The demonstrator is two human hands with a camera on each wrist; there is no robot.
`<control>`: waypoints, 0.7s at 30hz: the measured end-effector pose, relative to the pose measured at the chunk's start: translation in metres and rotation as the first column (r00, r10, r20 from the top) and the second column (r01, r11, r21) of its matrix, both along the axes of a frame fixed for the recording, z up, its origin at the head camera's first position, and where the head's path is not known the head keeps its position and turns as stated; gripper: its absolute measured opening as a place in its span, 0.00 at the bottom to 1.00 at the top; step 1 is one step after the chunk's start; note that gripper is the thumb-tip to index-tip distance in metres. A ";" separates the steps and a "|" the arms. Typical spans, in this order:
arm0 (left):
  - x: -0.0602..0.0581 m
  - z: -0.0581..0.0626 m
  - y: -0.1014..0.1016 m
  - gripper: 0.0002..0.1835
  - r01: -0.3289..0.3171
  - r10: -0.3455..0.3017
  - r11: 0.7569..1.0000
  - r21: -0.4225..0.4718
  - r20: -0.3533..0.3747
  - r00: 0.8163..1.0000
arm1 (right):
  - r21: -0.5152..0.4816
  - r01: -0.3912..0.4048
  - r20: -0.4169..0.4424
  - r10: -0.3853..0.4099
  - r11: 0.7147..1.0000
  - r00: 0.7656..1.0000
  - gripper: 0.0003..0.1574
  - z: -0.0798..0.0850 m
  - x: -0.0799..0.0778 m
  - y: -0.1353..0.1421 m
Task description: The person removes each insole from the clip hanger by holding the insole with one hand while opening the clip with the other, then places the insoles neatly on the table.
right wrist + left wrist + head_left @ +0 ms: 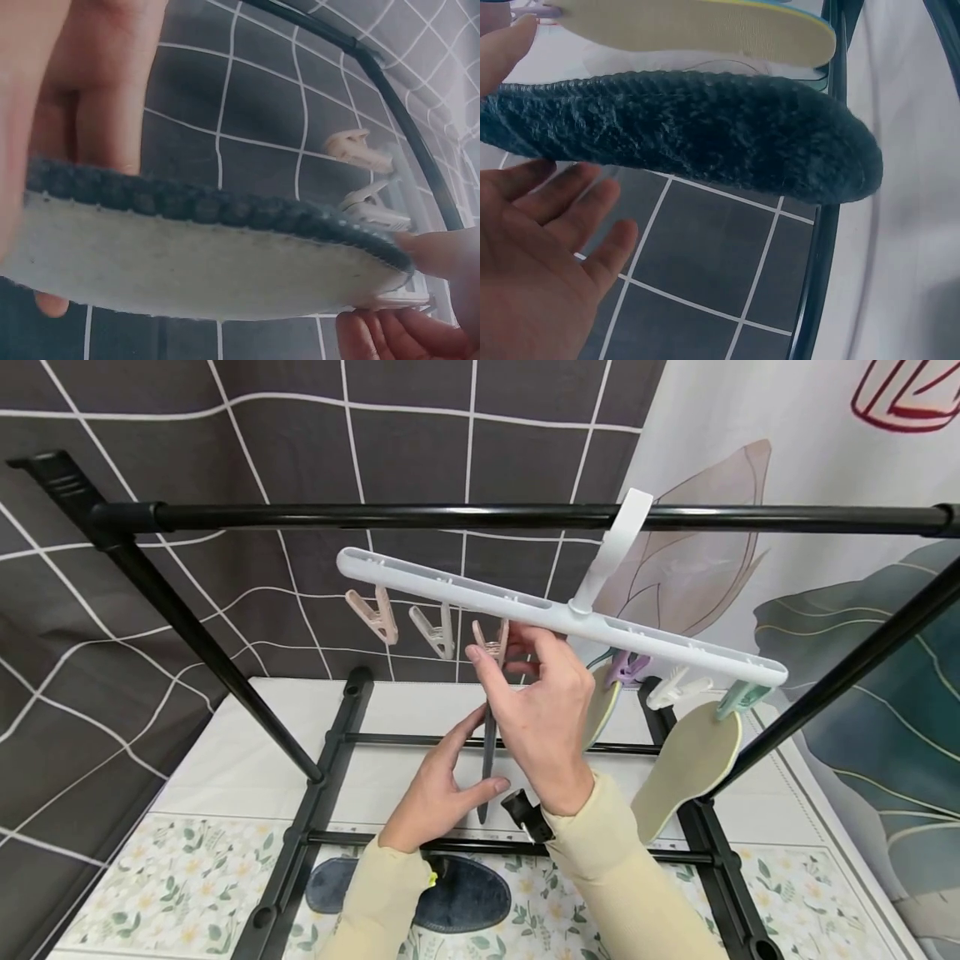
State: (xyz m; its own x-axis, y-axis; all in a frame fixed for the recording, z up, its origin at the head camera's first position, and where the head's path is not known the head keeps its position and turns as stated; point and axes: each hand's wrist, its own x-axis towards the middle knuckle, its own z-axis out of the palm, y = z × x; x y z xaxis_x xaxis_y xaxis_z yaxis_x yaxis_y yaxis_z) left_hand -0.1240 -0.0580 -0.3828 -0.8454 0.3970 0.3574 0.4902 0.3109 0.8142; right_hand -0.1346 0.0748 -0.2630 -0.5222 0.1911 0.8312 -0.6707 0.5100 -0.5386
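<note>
My right hand (546, 697) pinches a pink clip (491, 646) under a white hanger bar (480, 597). A fleecy dark blue insole (697, 139) with a pale underside (202, 266) stands edge-on below the clip, its upper end at the right fingers. Whether the clip bites it cannot be told. Around the insole's lower part is my left hand (438, 789), thumb on one side and loosely extended fingers on the other. Left of the held clip hang another pink clip (375, 614) and a grey-white clip (435, 631).
Two cream insoles (686, 764) hang at right, from a purple clip (628, 666) and a green clip (742, 695), with a white clip (677, 687) between. The bar hooks over a black rack (375, 517). Below the left forearm lies another dark insole (468, 893). Grey-checked fabric (405, 456) stands behind.
</note>
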 end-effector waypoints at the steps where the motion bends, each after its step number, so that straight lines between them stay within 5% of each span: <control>1: 0.000 -0.001 0.000 0.42 0.007 -0.007 1.000 0.007 -0.002 1.000 | -0.001 -0.003 -0.006 0.003 1.000 1.000 0.18 0.000 0.000 0.000; 21: -0.004 -0.004 0.000 0.41 0.043 -0.048 0.991 0.129 0.036 0.998 | 0.005 -0.006 -0.064 0.006 1.000 0.998 0.14 0.000 0.003 0.003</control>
State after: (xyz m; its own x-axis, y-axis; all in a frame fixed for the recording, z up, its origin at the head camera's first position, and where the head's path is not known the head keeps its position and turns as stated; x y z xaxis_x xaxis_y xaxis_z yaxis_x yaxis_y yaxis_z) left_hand -0.1280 -0.0576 -0.3863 -0.8416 0.3884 0.3752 0.4688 0.1806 0.8646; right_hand -0.1316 0.0774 -0.2629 -0.4692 0.1843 0.8636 -0.7068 0.5080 -0.4924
